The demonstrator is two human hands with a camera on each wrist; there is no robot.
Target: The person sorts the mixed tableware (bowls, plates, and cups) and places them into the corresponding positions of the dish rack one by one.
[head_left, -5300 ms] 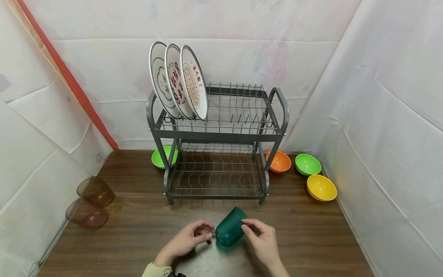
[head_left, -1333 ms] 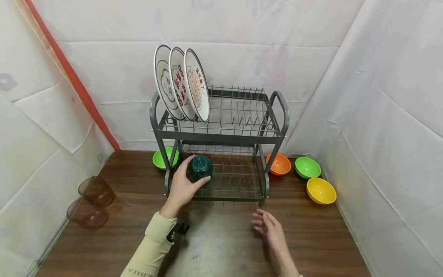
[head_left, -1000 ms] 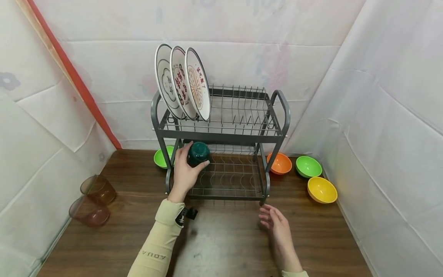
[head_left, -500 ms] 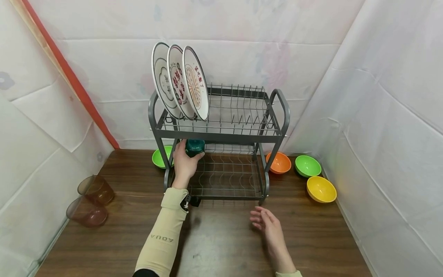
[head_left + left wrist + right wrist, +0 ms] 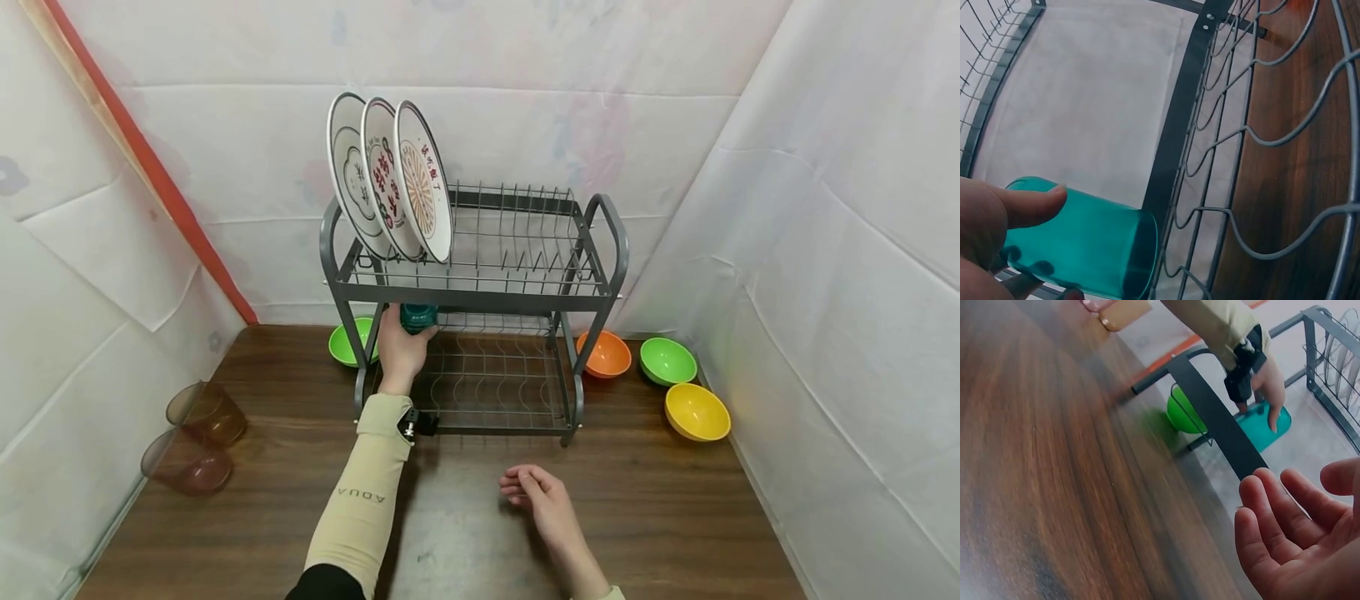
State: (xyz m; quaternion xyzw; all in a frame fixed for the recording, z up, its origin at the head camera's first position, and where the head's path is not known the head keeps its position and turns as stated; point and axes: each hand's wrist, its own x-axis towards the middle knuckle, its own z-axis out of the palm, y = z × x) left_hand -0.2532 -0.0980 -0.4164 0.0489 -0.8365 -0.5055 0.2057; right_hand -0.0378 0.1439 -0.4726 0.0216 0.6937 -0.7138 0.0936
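In the head view my left hand (image 5: 402,354) reaches into the lower tier of the dark metal dish rack (image 5: 480,298), at its back left. It grips a translucent teal cup (image 5: 417,317) that is turned upside down, its top partly hidden by the upper tier. From the left wrist, the thumb lies along the cup (image 5: 1085,237), fingers are round the far side, and the cup's rim is right at the wavy wires (image 5: 1235,131). My right hand (image 5: 540,500) hovers over the table in front of the rack, fingers loosely bent and holding nothing.
Three patterned plates (image 5: 422,183) stand on the upper tier's left. An amber cup (image 5: 207,414) and a pinkish cup (image 5: 187,462) lie at the left. Green (image 5: 343,342), orange (image 5: 607,354), green (image 5: 667,361) and yellow (image 5: 697,412) bowls flank the rack. Cloth walls enclose the table.
The teal cup went from lying between both hands on the table into the rack, inverted in my left hand, then farther back. My right hand let go of it and lately shifted left.
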